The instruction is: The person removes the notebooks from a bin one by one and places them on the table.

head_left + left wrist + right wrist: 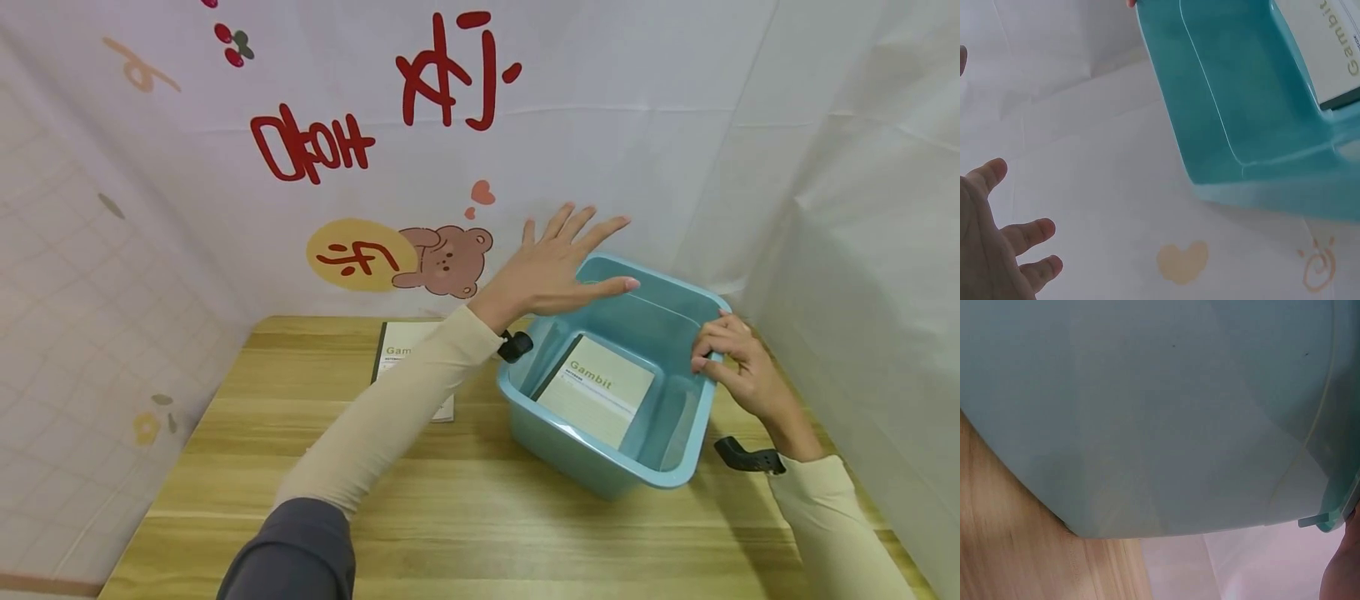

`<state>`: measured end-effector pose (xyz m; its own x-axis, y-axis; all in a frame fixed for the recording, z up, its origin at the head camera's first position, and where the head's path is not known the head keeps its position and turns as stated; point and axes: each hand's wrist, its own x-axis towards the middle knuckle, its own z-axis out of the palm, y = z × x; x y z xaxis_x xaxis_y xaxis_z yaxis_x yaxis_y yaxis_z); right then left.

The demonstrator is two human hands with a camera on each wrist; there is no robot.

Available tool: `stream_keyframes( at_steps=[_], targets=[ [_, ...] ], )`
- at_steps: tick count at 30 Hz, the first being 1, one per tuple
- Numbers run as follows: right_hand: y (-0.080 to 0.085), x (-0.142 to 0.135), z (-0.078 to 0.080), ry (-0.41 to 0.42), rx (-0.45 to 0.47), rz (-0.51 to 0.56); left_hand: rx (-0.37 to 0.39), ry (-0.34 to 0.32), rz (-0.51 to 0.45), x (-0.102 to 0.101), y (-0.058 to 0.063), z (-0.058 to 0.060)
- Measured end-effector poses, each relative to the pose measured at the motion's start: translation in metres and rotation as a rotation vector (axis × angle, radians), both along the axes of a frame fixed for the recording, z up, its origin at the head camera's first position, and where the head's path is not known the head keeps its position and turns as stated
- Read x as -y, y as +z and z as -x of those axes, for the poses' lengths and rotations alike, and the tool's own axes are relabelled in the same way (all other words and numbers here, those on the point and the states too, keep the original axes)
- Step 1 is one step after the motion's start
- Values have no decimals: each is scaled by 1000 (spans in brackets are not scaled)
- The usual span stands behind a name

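Now, left hand [551, 271] spread-fingered and empty beside the far-left corner of the blue tub [558, 454], right hand [735, 358] gripping its right rim [702, 421]! Inside lies a Gambit notebook [596, 392], nearer the wearer than those spread fingers [607, 231]; another notebook [408, 335] sits left of the tub on the worktop [465, 525], partly behind the nearer left arm [390, 412].

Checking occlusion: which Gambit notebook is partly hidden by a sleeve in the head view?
The notebook on the table left of the basin; the left sleeve hides its middle. The other notebook, inside the basin, shows its full title.
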<state>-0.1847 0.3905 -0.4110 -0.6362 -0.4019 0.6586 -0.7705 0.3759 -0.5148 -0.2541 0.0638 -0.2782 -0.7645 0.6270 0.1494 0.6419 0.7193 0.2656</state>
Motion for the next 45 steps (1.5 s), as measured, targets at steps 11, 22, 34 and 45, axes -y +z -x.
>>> stream_keyframes(
  at_steps=[11, 22, 34, 45],
  targets=[
    [-2, 2, 1, -11, 5, -15, 30, -21, 145, -42, -24, -3],
    [-1, -1, 3, 6, -38, -45, 66, -88, 236, -68, -49, -4],
    [-4, -3, 2, -15, -36, -33, 77, -117, 335, -87, -77, -1],
    [-3, -3, 5, -10, -34, -41, 160, -115, 361, -99, -89, 9]
  ],
)
